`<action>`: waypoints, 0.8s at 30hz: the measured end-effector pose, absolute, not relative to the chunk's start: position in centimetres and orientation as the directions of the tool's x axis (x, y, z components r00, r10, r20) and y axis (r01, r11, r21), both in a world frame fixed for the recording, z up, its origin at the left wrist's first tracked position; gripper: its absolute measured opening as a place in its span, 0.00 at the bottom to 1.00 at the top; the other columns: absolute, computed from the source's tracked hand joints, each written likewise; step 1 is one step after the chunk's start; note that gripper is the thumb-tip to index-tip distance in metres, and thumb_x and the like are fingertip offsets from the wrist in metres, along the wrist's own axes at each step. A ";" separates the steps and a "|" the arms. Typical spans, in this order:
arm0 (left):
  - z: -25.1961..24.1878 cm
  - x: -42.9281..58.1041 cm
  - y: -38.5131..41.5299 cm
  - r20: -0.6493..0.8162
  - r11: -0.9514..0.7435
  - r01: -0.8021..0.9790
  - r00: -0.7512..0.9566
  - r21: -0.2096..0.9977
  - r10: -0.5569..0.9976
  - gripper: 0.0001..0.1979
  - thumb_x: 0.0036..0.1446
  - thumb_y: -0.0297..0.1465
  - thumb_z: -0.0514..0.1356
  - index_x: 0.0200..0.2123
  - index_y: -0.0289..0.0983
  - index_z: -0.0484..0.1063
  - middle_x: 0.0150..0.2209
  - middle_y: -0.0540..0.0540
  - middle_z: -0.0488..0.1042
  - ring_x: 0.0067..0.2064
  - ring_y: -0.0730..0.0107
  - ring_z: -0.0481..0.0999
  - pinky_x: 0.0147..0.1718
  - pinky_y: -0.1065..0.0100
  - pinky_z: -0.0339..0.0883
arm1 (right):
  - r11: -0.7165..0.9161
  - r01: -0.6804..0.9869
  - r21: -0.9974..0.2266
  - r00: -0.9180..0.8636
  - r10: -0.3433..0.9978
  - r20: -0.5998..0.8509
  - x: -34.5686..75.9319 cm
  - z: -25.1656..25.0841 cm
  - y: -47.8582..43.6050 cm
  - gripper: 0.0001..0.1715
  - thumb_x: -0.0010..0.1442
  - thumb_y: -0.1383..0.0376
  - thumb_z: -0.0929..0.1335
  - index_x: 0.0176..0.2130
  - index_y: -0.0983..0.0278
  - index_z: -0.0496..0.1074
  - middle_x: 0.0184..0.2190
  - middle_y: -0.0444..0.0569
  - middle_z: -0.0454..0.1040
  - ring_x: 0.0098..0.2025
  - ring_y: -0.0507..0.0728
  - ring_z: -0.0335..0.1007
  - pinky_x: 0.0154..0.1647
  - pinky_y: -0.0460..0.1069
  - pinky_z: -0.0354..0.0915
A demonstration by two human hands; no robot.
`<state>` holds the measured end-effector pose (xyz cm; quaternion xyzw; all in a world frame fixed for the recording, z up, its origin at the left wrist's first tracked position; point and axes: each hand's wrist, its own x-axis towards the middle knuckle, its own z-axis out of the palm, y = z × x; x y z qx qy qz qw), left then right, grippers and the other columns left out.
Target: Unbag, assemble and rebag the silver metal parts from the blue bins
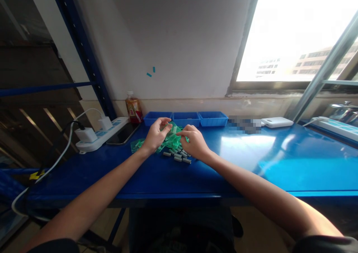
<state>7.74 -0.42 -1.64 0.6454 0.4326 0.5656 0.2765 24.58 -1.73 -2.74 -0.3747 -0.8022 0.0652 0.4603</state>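
A small green see-through plastic bag [173,129] is between my two hands, above the middle of the table. My left hand [156,134] has its thumb and fingers closed on the bag's left side. From the other side, my right hand [194,141] is curled, its index finger and thumb pinching the bag's right edge. More green plastic bags [137,145] lie in a loose heap underneath and to the left. Just in front of the heap are several short grey metal cylinders [178,158], some partly covered by my right hand.
Three blue bins [214,119] line the wall behind my hands. To the left are a drink bottle [133,107], a phone [123,133] and a white power strip [92,144] with chargers. A white box [277,122] and another power strip [335,128] lie right on the blue table [173,184].
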 end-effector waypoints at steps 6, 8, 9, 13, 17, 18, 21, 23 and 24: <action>-1.1 8.2 -2.1 0.667 -0.725 0.450 0.314 0.522 0.676 0.07 0.56 0.37 0.60 0.33 0.39 0.71 0.36 0.46 0.73 0.40 0.65 0.73 0.44 0.64 0.66 | 0.311 0.119 -0.943 -0.232 0.932 0.279 24.5 -2.0 -1.3 0.26 0.59 0.50 0.61 0.27 0.68 0.73 0.24 0.48 0.71 0.28 0.53 0.66 0.31 0.47 0.62; -0.7 8.3 -2.5 0.685 -0.776 0.465 0.394 0.427 0.613 0.07 0.56 0.37 0.61 0.32 0.40 0.73 0.36 0.46 0.74 0.41 0.64 0.73 0.45 0.63 0.65 | 0.268 0.050 -0.962 -0.240 0.938 0.249 24.5 -1.9 -1.2 0.24 0.59 0.51 0.62 0.27 0.68 0.72 0.22 0.47 0.70 0.27 0.53 0.66 0.28 0.46 0.61; -0.6 8.3 -2.6 0.683 -0.777 0.475 0.403 0.413 0.609 0.08 0.56 0.38 0.61 0.33 0.40 0.74 0.36 0.45 0.75 0.41 0.63 0.72 0.46 0.63 0.64 | 0.307 0.077 -0.949 -0.235 0.930 0.282 24.6 -2.0 -1.2 0.22 0.59 0.53 0.62 0.26 0.68 0.71 0.22 0.47 0.69 0.26 0.52 0.65 0.27 0.46 0.61; -0.6 7.9 -1.8 0.532 -0.599 0.430 0.278 0.676 0.800 0.22 0.58 0.49 0.53 0.32 0.37 0.76 0.32 0.44 0.76 0.36 0.61 0.73 0.38 0.63 0.65 | 0.672 0.394 -0.627 -0.194 0.727 0.659 25.2 -2.4 -0.7 0.17 0.62 0.61 0.61 0.34 0.66 0.75 0.28 0.49 0.69 0.32 0.53 0.66 0.34 0.47 0.63; -1.2 7.2 -0.8 0.246 -0.279 0.129 0.226 0.952 0.943 0.25 0.54 0.52 0.56 0.25 0.34 0.72 0.23 0.47 0.71 0.23 0.72 0.66 0.24 0.70 0.59 | 0.817 0.501 -0.286 -0.331 0.486 0.808 25.7 -3.0 -0.3 0.20 0.64 0.67 0.58 0.49 0.63 0.74 0.38 0.52 0.69 0.38 0.54 0.67 0.40 0.47 0.65; -1.2 7.0 -0.6 0.210 -0.230 0.077 0.215 0.970 0.954 0.22 0.51 0.49 0.60 0.23 0.34 0.71 0.21 0.49 0.70 0.22 0.75 0.65 0.23 0.71 0.57 | 0.823 0.506 -0.258 -0.346 0.468 0.813 25.7 -3.1 -0.2 0.20 0.64 0.68 0.58 0.50 0.62 0.74 0.39 0.53 0.69 0.39 0.54 0.67 0.41 0.48 0.66; -0.5 6.4 0.3 0.134 -0.133 -0.017 0.167 0.991 0.977 0.13 0.45 0.36 0.67 0.22 0.33 0.69 0.20 0.52 0.68 0.21 0.78 0.64 0.21 0.75 0.57 | 0.811 0.539 -0.228 -0.352 0.463 0.814 25.6 -3.3 -0.1 0.21 0.63 0.68 0.60 0.52 0.63 0.72 0.44 0.55 0.67 0.43 0.56 0.68 0.46 0.50 0.67; 0.7 6.0 1.6 0.095 -0.090 -0.074 0.070 0.993 0.993 0.09 0.46 0.31 0.66 0.23 0.33 0.70 0.21 0.51 0.71 0.21 0.78 0.67 0.22 0.75 0.60 | 0.789 0.569 -0.233 -0.346 0.486 0.802 25.5 -3.3 -0.1 0.22 0.62 0.67 0.62 0.55 0.65 0.69 0.47 0.57 0.65 0.46 0.58 0.67 0.47 0.52 0.67; 1.4 5.7 2.5 0.088 -0.088 -0.108 0.001 0.990 0.996 0.08 0.47 0.30 0.65 0.24 0.33 0.70 0.21 0.50 0.72 0.22 0.78 0.68 0.23 0.75 0.62 | 0.780 0.579 -0.237 -0.344 0.497 0.796 25.5 -3.3 -0.1 0.23 0.61 0.66 0.62 0.55 0.65 0.69 0.47 0.58 0.65 0.47 0.59 0.67 0.48 0.53 0.68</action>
